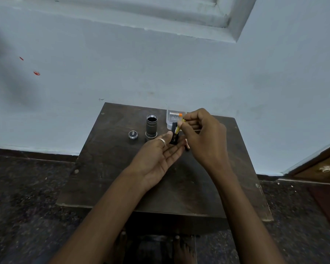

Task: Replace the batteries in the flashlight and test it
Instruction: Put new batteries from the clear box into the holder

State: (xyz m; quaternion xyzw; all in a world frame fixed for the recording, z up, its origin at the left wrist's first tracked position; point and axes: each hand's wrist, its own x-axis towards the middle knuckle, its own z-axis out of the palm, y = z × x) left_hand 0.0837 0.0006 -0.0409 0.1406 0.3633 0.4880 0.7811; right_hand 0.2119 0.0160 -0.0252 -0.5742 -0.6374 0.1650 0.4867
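Note:
The grey flashlight body (151, 126) stands upright on the dark wooden table (107, 168), its open end up. Its round end cap (133, 134) lies to the left. My left hand (160, 155) lies palm up with straight fingers, and a black battery holder (174, 135) stands against its fingertips. My right hand (202, 130) pinches a yellow-tipped battery (179, 125) at the holder's top. A clear plastic battery case (170, 121) with an orange-tipped battery (176, 114) sits behind. A pinkish battery (187, 144) lies partly hidden under my right hand.
The small table stands against a pale blue wall. Dark speckled floor surrounds it. A wooden door (320, 164) is at the right. My bare feet (181, 250) show below the table's front edge.

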